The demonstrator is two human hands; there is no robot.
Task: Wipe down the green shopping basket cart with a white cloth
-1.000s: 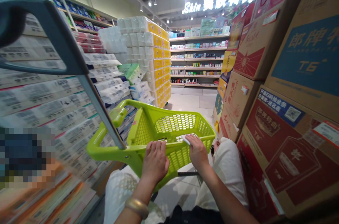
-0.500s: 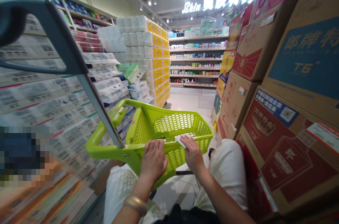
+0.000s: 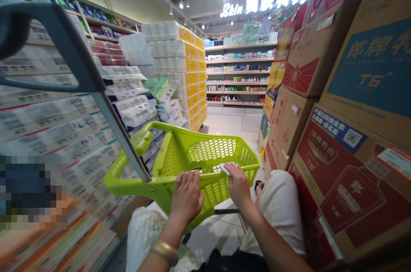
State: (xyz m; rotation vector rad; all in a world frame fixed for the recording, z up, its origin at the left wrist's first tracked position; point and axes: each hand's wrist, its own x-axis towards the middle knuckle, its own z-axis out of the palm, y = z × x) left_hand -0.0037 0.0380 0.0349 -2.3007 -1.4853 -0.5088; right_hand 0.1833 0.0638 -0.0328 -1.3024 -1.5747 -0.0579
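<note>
In front of me stands a lime-green shopping cart, its perforated basket turned side-on. My left hand is closed over the near rim, fingers curled to the inside. Farther right on the same rim rests my right hand, with a folded white tissue or cloth pressed under its fingers. Only the edge of that white piece shows. A grey metal pole with a dark plastic handle rises at the cart's left end.
Stacked cardboard cartons line the right side closely. To the left are piles of wrapped paper packs and a tall stack of yellow-and-white packs. Pale floor tiles lead to shelves at the back. A blurred-out patch covers the lower left.
My right hand has slid a little to the right along the rim with the white piece. My left hand keeps its place on the rim.
</note>
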